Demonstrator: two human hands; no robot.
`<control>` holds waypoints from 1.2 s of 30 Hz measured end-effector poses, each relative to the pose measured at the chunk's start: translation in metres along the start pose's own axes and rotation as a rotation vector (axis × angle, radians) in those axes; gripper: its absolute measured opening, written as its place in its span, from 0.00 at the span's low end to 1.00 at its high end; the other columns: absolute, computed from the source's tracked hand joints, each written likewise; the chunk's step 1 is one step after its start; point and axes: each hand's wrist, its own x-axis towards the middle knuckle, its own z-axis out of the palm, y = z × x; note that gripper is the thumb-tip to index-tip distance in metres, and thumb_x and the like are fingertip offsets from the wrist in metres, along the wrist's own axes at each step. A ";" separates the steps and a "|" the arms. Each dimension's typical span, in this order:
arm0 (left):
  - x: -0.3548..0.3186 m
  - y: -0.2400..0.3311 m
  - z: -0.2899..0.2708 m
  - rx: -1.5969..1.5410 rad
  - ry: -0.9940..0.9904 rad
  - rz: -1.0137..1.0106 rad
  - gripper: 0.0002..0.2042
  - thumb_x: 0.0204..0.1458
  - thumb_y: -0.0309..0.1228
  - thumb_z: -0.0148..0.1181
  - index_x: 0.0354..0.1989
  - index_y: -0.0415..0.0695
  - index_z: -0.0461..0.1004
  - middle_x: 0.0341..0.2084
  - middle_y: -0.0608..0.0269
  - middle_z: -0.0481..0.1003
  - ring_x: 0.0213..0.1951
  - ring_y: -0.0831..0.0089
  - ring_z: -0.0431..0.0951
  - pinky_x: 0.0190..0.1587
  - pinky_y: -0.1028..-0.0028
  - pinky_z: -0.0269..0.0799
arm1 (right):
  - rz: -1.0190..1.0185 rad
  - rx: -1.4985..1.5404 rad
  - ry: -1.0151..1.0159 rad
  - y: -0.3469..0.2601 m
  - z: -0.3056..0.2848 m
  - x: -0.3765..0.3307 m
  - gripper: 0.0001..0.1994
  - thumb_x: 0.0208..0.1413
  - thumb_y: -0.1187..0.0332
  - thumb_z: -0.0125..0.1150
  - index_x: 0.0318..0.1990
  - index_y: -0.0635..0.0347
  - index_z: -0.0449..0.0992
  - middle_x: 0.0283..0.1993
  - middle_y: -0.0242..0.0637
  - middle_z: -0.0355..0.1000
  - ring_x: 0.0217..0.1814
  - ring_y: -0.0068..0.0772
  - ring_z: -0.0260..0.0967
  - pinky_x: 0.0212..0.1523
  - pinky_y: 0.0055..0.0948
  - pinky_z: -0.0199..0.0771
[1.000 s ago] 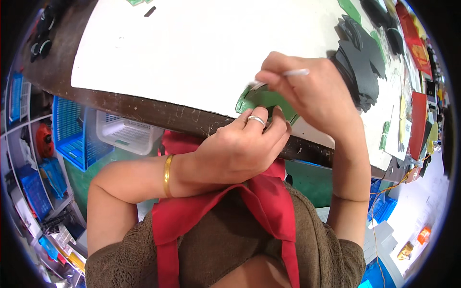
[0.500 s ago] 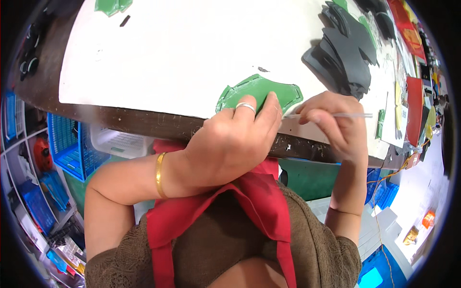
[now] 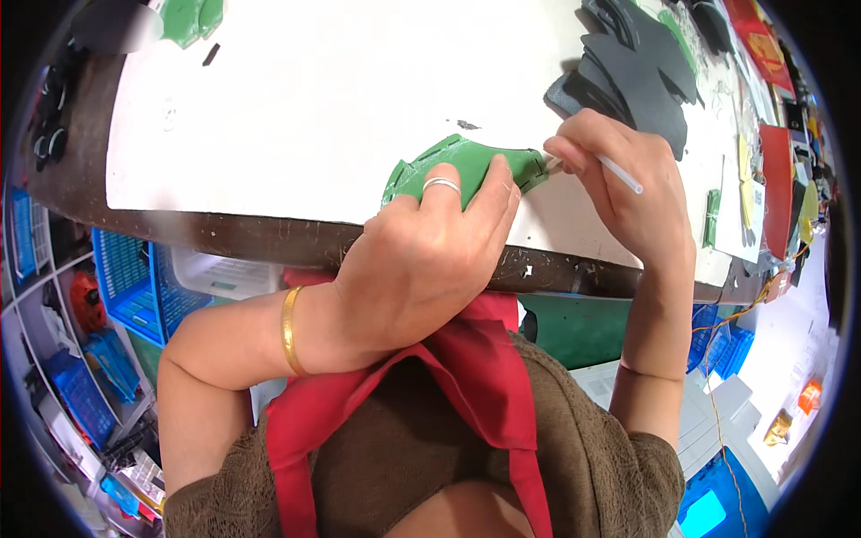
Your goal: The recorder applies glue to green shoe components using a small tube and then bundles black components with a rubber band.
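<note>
On the white table sheet lies a green cut piece (image 3: 471, 156) with dark dashes and pale marks along its edges. My left hand (image 3: 421, 247) rests on its near side, fingers stretched out flat and pressing it down; part of the piece is hidden under them. A thin, pale, pen-like stick (image 3: 621, 174) is pinched in my right hand (image 3: 635, 193). Its tip meets the right end of the green piece.
Stacked dark grey cut pieces (image 3: 632, 76) lie at the back right. Another green piece (image 3: 190, 18) and a small black strip (image 3: 211, 54) are at the far left. The brown table edge (image 3: 233, 231) runs close to me; a blue crate (image 3: 134, 287) stands below it.
My right hand has moved up and away from me, and the stick has tilted, its tip shifting from near my left fingertips to the piece's right end. The green piece has moved slightly left.
</note>
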 end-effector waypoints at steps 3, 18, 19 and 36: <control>0.001 -0.005 0.003 -0.033 -0.010 0.008 0.17 0.46 0.27 0.58 0.46 0.40 0.83 0.51 0.63 0.80 0.27 0.69 0.72 0.23 0.77 0.73 | -0.008 0.000 0.003 0.001 0.009 0.008 0.08 0.57 0.71 0.68 0.33 0.56 0.72 0.25 0.36 0.71 0.25 0.43 0.73 0.24 0.37 0.69; -0.014 -0.016 0.006 -0.208 0.162 0.073 0.08 0.43 0.27 0.70 0.32 0.46 0.79 0.35 0.67 0.80 0.26 0.69 0.75 0.24 0.71 0.71 | 0.218 0.049 -0.089 -0.021 0.019 0.010 0.09 0.55 0.65 0.69 0.37 0.58 0.77 0.35 0.39 0.76 0.40 0.47 0.75 0.41 0.40 0.77; -0.012 -0.016 0.004 -0.238 0.133 0.071 0.08 0.42 0.26 0.71 0.31 0.46 0.79 0.34 0.67 0.80 0.27 0.68 0.76 0.26 0.71 0.73 | 0.218 0.039 -0.064 -0.019 0.013 0.009 0.09 0.55 0.65 0.69 0.37 0.58 0.77 0.35 0.39 0.76 0.40 0.47 0.75 0.41 0.40 0.77; 0.079 -0.040 0.003 -0.441 0.282 0.378 0.09 0.43 0.26 0.69 0.34 0.43 0.79 0.32 0.63 0.78 0.38 0.63 0.81 0.36 0.68 0.80 | 0.731 0.736 0.662 0.114 -0.099 -0.055 0.13 0.63 0.58 0.64 0.41 0.59 0.81 0.32 0.24 0.76 0.33 0.15 0.70 0.38 0.18 0.69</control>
